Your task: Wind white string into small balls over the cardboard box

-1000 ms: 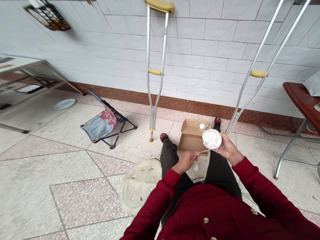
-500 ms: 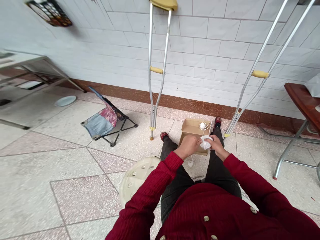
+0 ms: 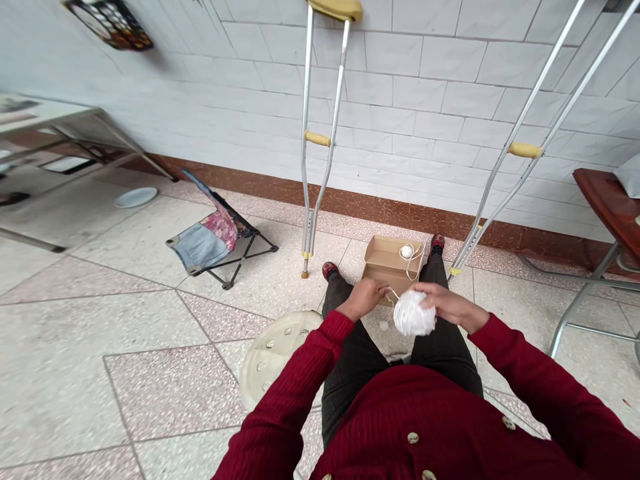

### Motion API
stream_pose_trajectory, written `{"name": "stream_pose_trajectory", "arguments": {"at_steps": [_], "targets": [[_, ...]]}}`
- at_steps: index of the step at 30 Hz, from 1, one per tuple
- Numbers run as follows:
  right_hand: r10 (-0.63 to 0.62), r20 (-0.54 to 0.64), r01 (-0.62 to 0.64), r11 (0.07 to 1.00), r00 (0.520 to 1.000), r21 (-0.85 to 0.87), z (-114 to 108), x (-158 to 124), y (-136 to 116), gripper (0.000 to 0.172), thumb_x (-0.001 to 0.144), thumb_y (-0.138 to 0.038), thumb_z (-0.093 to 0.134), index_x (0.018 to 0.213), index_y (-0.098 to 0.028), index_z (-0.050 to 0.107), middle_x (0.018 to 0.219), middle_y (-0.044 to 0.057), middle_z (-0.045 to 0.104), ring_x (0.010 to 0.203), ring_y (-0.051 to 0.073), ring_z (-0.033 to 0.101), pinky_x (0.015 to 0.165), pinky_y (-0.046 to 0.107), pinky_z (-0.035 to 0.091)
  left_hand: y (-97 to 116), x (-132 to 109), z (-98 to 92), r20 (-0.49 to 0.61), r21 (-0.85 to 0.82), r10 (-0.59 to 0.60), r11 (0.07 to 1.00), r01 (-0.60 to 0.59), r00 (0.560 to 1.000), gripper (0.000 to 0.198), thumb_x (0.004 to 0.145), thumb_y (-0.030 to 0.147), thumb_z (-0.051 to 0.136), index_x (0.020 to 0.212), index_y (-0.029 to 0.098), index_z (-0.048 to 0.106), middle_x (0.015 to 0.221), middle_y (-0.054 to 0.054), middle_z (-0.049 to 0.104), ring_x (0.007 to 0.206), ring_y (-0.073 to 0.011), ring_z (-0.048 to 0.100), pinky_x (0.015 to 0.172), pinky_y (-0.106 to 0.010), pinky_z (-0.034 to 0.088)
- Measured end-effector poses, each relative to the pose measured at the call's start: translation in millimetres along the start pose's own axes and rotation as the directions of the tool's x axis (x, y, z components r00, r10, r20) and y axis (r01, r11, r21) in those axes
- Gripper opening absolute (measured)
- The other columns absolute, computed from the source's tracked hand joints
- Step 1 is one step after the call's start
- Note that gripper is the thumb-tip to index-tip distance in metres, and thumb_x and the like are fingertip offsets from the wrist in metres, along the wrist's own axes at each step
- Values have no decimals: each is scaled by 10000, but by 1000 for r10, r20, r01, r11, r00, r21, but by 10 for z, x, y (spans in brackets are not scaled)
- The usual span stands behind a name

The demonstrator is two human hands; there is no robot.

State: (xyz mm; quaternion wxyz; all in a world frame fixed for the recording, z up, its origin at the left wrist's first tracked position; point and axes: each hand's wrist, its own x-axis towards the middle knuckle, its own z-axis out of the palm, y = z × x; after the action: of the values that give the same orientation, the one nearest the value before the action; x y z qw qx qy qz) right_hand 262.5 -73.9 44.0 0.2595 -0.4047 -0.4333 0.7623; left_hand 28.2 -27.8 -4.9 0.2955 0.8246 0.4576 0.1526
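Earlier, both grips met at the white yarn ball; now the left grip has drawn left, pinching its strand, while the right grip clasps the ball, lower, toward the near side of the cardboard box.

Left hand to ball: narrow gap, crossed by strand. Just forward: box. Leftward: passage over floor between stool and left crutch. Right of right hand: open until table; right crutch bounds ahead.
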Motion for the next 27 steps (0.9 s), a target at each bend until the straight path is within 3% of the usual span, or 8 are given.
{"name": "stream_pose_trajectory", "arguments": {"at_steps": [2, 5, 8, 10, 14, 18, 24, 27], "targets": [[102, -12, -103, 982, 995, -156, -2, 6, 217, 358, 587, -273, 740, 915, -172, 638, 666, -29, 615, 490, 85, 496, 390, 166, 330, 44, 124, -190, -27, 225, 68, 973, -60, 997, 309, 938, 282, 507, 733, 143, 692, 741, -79, 688, 755, -193, 606, 783, -291, 423], [100, -286, -159, 968, 953, -193, -79, 205, 477, 287, 608, -264, 734, 841, -164, 599, 569, -41, 565, 439, 90, 482, 342, 163, 298, 203, 254, -373, -54, 389, 125, 917, -94, 991, 317, 945, 289, 496, 752, 143, 701, 747, -103, 693, 774, -211, 618, 854, -325, 416], [53, -590, -83, 996, 805, -24, -194, 487, 506, 277, 629, -251, 746, 823, -175, 562, 552, -40, 554, 436, 95, 495, 349, 169, 341, 400, 247, -351, -93, 323, 103, 944, -68, 990, 309, 941, 287, 492, 771, 149, 710, 740, -92, 691, 753, -210, 617, 779, -304, 417], [27, -650, 11, 998, 760, 55, -252, 628, 372, 277, 685, -295, 723, 882, -186, 563, 596, -33, 578, 462, 97, 520, 383, 181, 399, 492, 153, -247, -78, 171, 73, 984, -59, 994, 312, 938, 280, 489, 748, 158, 705, 712, -60, 682, 701, -184, 605, 699, -271, 400], [-29, -520, 194, 945, 854, 265, -268, 700, -111, 267, 781, -347, 625, 1003, -201, 594, 759, 11, 665, 567, 120, 590, 428, 193, 438, 489, -137, 27, -6, -171, -6, 985, 5, 1000, 400, 943, 303, 462, 627, 155, 657, 615, 0, 637, 592, -122, 550, 626, -226, 367], [-134, -352, 278, 873, 926, 401, -150, 535, -471, 269, 811, -358, 587, 1035, -210, 605, 887, 36, 706, 702, 156, 638, 485, 211, 468, 320, -287, 204, 23, -312, -65, 948, 69, 998, 425, 934, 368, 468, 646, 139, 680, 620, 5, 627, 585, -107, 509, 611, -212, 362], [-82, -56, 93, 964, 995, 249, 80, 88, -224, 421, 675, -363, 707, 1057, -197, 642, 903, 40, 690, 713, 165, 622, 555, 239, 479, 62, -42, 3, -16, -207, -52, 977, 47, 999, 348, 923, 268, 467, 688, 129, 681, 630, -12, 629, 614, -130, 537, 624, -226, 372], [-39, -124, 52, 994, 992, 101, 106, -50, 5, 451, 618, -290, 744, 1049, -207, 636, 814, -6, 644, 580, 104, 539, 458, 187, 388, 52, 135, -221, -31, 15, -18, 1000, 19, 999, 305, 922, 257, 486, 716, 151, 684, 695, -40, 661, 696, -165, 587, 681, -250, 396]]}}
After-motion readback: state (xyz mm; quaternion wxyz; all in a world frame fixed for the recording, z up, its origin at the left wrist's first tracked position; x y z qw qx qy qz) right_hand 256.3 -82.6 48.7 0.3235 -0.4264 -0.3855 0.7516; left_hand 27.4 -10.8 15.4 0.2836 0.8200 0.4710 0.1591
